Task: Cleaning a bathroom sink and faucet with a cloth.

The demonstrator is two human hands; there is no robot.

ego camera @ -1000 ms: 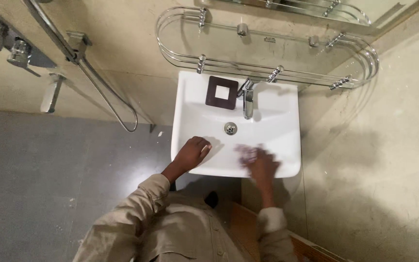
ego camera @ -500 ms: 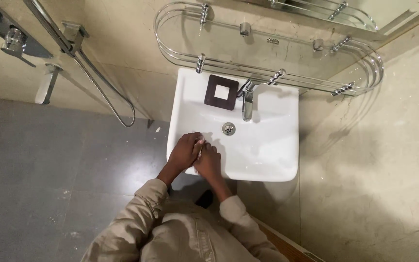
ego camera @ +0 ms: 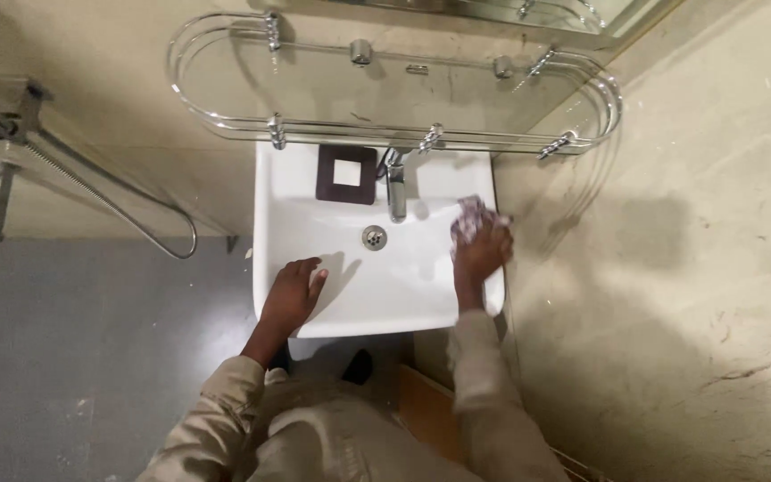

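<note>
— Where was the cloth (ego camera: pixel 468 217)?

— Under the right hand (ego camera: pixel 482 253), pressed flat on the right inner wall of the white sink (ego camera: pixel 403 295) — beside the tap (ego camera: pixel 395 186).

— And the left hand (ego camera: pixel 292 292)?

— It held nothing; it lay spread on the front left rim. How much of the basin was already wiped, I could not tell.

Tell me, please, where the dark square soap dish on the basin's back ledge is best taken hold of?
Grip the soap dish by its left and front edges, hand coming from above. It lies flat on the basin ledge, and the tap crowds its right side.
</note>
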